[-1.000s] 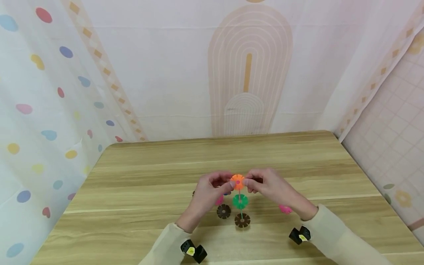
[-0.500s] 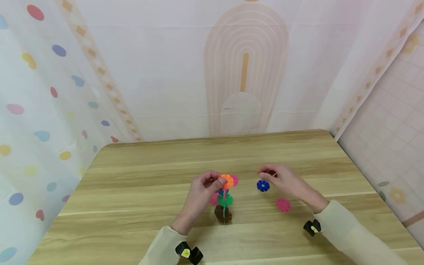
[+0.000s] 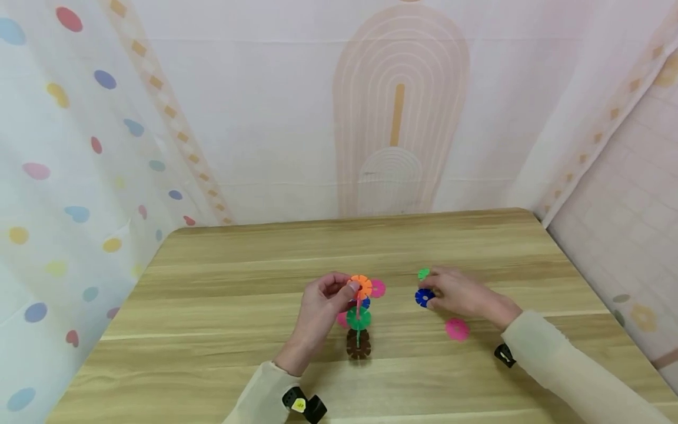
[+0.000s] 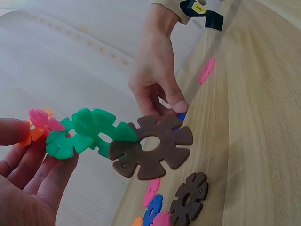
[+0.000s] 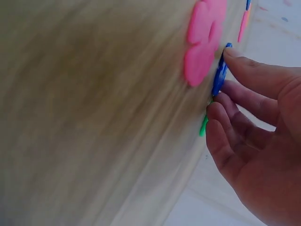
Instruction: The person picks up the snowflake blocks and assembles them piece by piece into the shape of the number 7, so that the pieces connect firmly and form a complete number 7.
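My left hand pinches the top of an upright chain of slotted plastic discs: an orange disc and a pink one at the top, a green disc below, a brown disc at the bottom. The left wrist view shows the green disc and brown disc hanging off my fingers. My right hand reaches to the right and pinches a blue disc on the wooden table, thumb against the blue disc's edge.
A loose green disc lies just behind my right hand and a pink disc in front of it. Under the chain lie more discs, among them a brown one and a blue one. Patterned fabric walls close in the table.
My right hand let go of the chain's top, moved right and came down onto the blue disc. My left hand shifted slightly left, holding the chain alone.
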